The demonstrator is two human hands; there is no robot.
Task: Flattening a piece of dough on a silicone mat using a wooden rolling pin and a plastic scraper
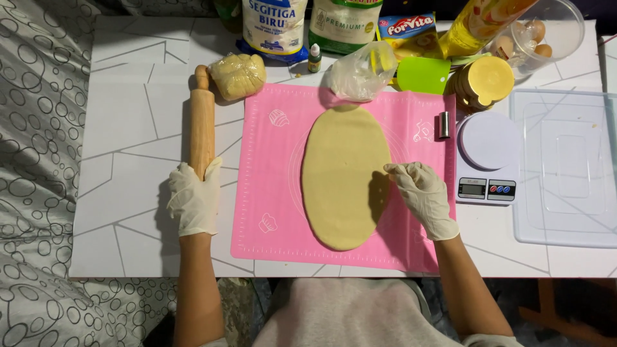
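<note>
A flat oval sheet of pale dough (344,173) lies on a pink silicone mat (270,193) in the middle of the white table. My right hand (421,196), in a white glove, pinches the right edge of the dough sheet. My left hand (194,196), also gloved, rests on the near end of a wooden rolling pin (202,122), which lies on the table left of the mat.
A wrapped lump of dough (238,76) sits behind the pin. A plastic bag (360,72), a green scraper (423,75), a small metal tube (444,124), round cutters (485,82), a kitchen scale (487,157) and a clear tray lid (565,167) stand right. Ingredient bags line the back.
</note>
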